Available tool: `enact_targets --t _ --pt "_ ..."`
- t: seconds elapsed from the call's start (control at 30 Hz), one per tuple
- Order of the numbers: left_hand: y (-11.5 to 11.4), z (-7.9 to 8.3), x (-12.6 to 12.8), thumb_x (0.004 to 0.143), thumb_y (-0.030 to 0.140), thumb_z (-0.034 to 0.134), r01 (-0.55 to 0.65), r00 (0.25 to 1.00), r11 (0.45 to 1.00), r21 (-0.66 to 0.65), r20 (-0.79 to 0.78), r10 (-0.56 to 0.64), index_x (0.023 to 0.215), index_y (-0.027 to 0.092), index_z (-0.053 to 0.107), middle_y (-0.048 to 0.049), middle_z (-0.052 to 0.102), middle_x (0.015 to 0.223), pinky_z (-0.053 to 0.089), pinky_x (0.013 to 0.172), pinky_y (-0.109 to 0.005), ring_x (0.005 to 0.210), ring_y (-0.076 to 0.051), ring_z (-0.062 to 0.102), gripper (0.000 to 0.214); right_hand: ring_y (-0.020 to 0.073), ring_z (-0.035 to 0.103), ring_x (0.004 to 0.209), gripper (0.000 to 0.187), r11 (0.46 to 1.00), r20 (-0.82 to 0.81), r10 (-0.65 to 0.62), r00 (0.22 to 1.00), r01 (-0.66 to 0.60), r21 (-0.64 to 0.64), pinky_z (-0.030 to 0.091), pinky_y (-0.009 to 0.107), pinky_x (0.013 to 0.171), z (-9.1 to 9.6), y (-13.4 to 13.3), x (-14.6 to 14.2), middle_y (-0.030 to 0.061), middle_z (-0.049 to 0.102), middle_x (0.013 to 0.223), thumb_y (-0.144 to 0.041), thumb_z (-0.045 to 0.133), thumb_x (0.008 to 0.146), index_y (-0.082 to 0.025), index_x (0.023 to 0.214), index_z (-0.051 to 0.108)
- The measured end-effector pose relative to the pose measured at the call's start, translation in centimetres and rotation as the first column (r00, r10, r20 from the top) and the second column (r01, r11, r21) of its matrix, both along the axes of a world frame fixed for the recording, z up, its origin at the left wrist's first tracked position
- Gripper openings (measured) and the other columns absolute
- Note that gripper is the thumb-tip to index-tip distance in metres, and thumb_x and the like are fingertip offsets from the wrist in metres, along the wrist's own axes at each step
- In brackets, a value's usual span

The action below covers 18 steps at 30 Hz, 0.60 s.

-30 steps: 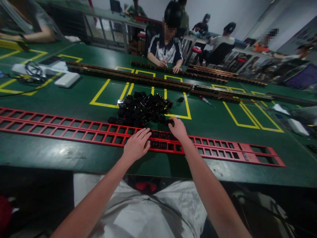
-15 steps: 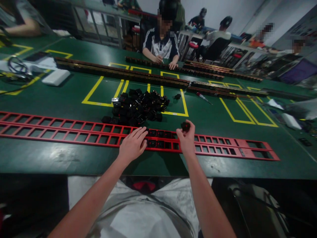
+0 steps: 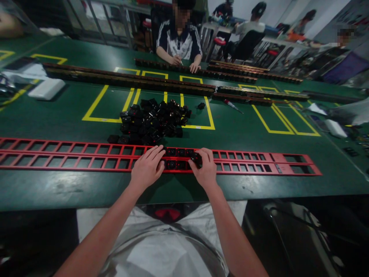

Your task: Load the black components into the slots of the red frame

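A long red frame point(image 3: 95, 149) with two rows of square openings lies along the near side of the table. My left hand point(image 3: 147, 168) rests on it, fingers stretched across the rows and thumb apart, beside some fitted black square pieces point(image 3: 172, 152). Between the thumb and fingers of my right hand point(image 3: 206, 169) is a small black block point(image 3: 196, 158), held at the frame just right of those pieces. My fingers partly cover it, so whether it sits in an opening cannot be made out. Beyond the frame lies a heap of similar black blocks point(image 3: 155, 121).
A single black block point(image 3: 201, 105) and a screwdriver point(image 3: 233, 105) lie past the heap. Long dark strips point(image 3: 129, 81) run across the green table point(image 3: 230, 132). A white box point(image 3: 46, 89) stands at left. Opposite sits a co-worker point(image 3: 179, 44), hands at another strip.
My right hand has come left and down to the frame with the black block, from just above it. My left hand stays on the frame; the whole view has shifted slightly.
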<state>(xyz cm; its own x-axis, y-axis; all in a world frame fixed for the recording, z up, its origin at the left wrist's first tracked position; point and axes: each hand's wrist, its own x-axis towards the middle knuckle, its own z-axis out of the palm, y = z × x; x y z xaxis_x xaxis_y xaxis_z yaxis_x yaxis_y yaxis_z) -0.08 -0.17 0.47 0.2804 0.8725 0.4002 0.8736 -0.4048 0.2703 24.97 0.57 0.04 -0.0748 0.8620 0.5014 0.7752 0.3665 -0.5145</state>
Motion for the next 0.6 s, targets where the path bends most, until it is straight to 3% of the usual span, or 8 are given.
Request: enact_targets --t 0.13,0.27,0.47,0.6 --pt "0.0 0.1 0.0 0.098 0.025 0.046 -0.003 1.0 1.0 -0.005 -0.007 0.003 0.135 0.021 0.063 -0.0044 0.057 0.149 0.052 0.11 -0.043 0.138 -0.025 0.054 0.041 0.0279 0.064 0.11 0.035 0.998 -0.011 0.062 0.998 -0.062 0.031 0.056 0.044 0.093 -0.5 -0.9 0.5 0.0142 0.065 0.118 -0.035 0.059 0.094 -0.022 0.126 0.057" --pt "0.0 0.2 0.0 0.098 0.024 0.047 -0.002 1.0 1.0 0.011 -0.017 0.002 0.134 0.02 0.063 -0.0047 0.058 0.148 0.052 0.109 -0.042 0.137 -0.024 0.055 0.04 0.0276 0.067 0.104 0.032 0.998 0.039 0.059 0.997 -0.06 0.018 0.056 0.043 0.088 -1.0 -1.1 0.5 0.0131 0.068 0.114 -0.038 0.061 0.092 -0.022 0.119 0.057" --pt "0.1 -0.1 0.0 0.098 0.025 0.047 0.001 1.0 1.0 0.006 -0.018 -0.001 0.134 0.018 0.063 -0.0048 0.058 0.149 0.051 0.11 -0.043 0.137 -0.025 0.054 0.04 0.0263 0.067 0.099 0.029 0.987 0.091 0.131 0.987 -0.139 0.084 0.054 0.041 0.085 -0.3 -1.1 0.4 0.0104 0.069 0.107 -0.03 0.061 0.085 -0.021 0.113 0.056" --pt "0.0 -0.1 0.0 0.098 0.025 0.047 -0.001 1.0 1.0 0.009 -0.013 0.001 0.135 0.018 0.062 -0.0044 0.057 0.149 0.051 0.11 -0.043 0.137 -0.024 0.054 0.041 0.0269 0.066 0.096 0.03 0.987 0.123 0.143 0.982 -0.151 0.059 0.053 0.041 0.082 0.0 -1.3 0.4 0.0098 0.069 0.104 -0.028 0.061 0.082 -0.021 0.111 0.056"
